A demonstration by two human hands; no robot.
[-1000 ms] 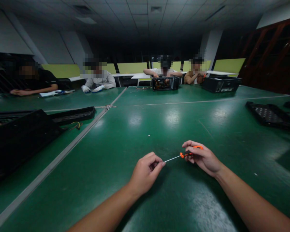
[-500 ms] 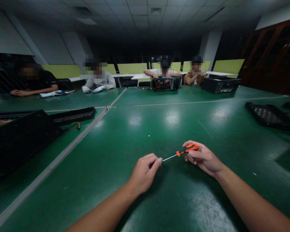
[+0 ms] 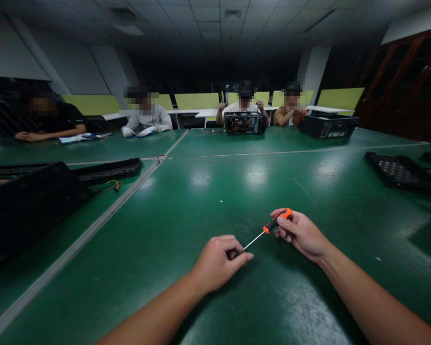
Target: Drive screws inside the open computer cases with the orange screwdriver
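Change since the earlier frames: the screwdriver (image 3: 269, 226) had tilted, its orange handle raised and its tip lowered toward the left hand (image 3: 219, 261); the left hand had dropped slightly nearer the counter (image 3: 201, 201); a person at the far side had lifted both hands above the open computer case (image 3: 244, 123).

Head view, right hand (image 3: 301, 233): fingers curled around the orange-and-black handle, thumb on top; grip closed on the screwdriver.

Head view, left hand: loosely fisted, thumb and forefinger pinched together at the tip of the thin metal shaft; whether a small part lay between the fingers could not be told.

Head view, screwdriver: held just above the green counter, between the two hands, slanting from upper right to lower left.

Head view, counter: dark green, glossy, crossed by pale lines; a small white speck (image 3: 221, 201) lay beyond the hands.

Head view, left side: a black panel (image 3: 32, 206) lay near the edge, with a long black tray (image 3: 107, 171) and coloured wires (image 3: 112, 186) just beyond it.

Head view, right side: a perforated black panel (image 3: 398, 172) lay flat, well apart from the hands.

Head view, far side: four seated persons; a closed black computer case (image 3: 328, 125) stood beside the open one.
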